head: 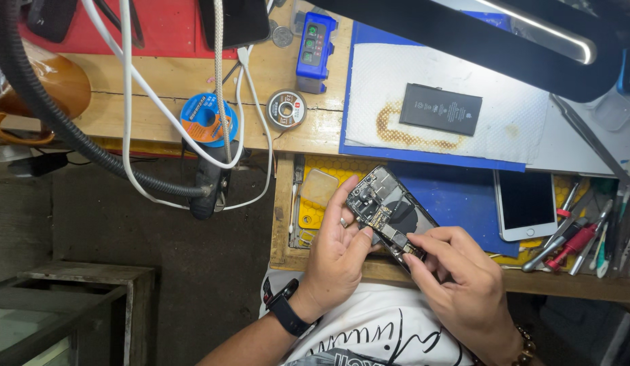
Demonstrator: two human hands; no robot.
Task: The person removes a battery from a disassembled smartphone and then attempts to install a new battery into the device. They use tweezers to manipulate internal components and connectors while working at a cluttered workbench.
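At the far left a brown ceramic jug (54,85) sits on the wooden bench, with a black corrugated hose (37,102) and white cables (135,88) curving past it. Further along lie a blue spool of solder wire (208,120) and a smaller silver reel (286,109), with a blue box-shaped device (316,47) just behind them. Below the bench edge, over a yellow honeycomb mat (328,169), the left hand (338,254) wears a ring and a black wristwatch (288,314) and is clamped around the lower side of an opened phone body (389,213), thumb pressed on its edge, fingers curled behind. The phone is tilted, its inner circuit parts facing up, held in the air just above the blue work mat (464,200). The right hand (457,278) grips the phone's near end, fingertips pinched on the parts there. Behind, a black battery (441,108) rests on a stained white paper towel (498,115). To the right lies a white tablet (525,203), then a cluster of red-handled and metal tools (576,240).
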